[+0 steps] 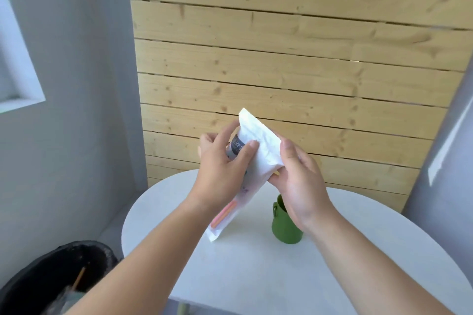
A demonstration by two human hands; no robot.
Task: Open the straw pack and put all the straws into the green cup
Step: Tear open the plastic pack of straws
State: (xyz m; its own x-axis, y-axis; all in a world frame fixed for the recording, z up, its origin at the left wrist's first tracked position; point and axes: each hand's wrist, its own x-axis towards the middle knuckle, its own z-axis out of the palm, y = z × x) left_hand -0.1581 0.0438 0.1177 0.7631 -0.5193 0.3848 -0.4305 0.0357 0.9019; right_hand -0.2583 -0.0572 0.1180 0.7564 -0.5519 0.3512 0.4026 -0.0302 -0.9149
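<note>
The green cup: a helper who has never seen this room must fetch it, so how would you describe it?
Find the round white table before the wooden plank wall. The green cup stands on it, partly behind the right hand. It is dark green and squat, unlike the white straw pack that this hand and the left hand grip.
</note>
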